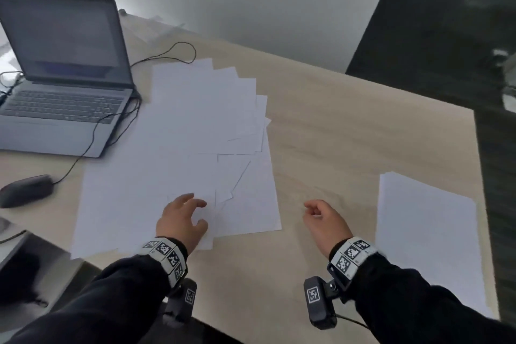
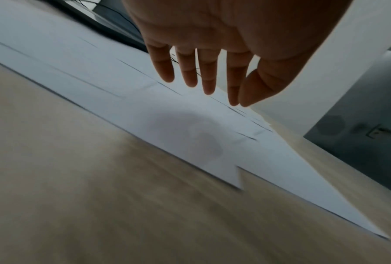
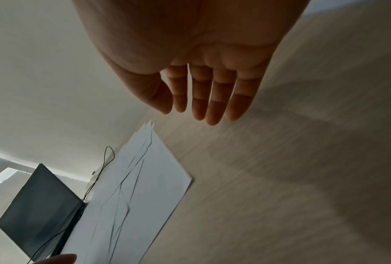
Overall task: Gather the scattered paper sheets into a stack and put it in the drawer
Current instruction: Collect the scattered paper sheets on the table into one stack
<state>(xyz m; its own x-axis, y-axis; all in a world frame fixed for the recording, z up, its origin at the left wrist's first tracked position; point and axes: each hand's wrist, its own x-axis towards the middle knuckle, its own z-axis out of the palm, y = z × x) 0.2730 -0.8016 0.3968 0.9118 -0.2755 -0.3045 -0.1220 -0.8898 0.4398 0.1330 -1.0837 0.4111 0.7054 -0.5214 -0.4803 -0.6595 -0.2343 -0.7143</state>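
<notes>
Several white paper sheets (image 1: 195, 134) lie fanned and overlapping across the middle of the light wood desk (image 1: 335, 120). A separate neat white stack (image 1: 424, 232) lies near the desk's right edge. My left hand (image 1: 184, 215) hovers over the near edge of the spread, fingers relaxed and holding nothing; the left wrist view shows its straight fingers (image 2: 208, 78) above the sheets (image 2: 190, 125). My right hand (image 1: 321, 218) hangs over bare desk between the spread and the stack, fingers loosely curled and empty (image 3: 212, 100). No drawer is in view.
An open grey laptop (image 1: 64, 78) stands at the left rear, touching the spread's left side. A black mouse (image 1: 26, 190) and its cable (image 1: 117, 120) lie left of the sheets. The desk ends at a dark floor (image 1: 497, 148) on the right.
</notes>
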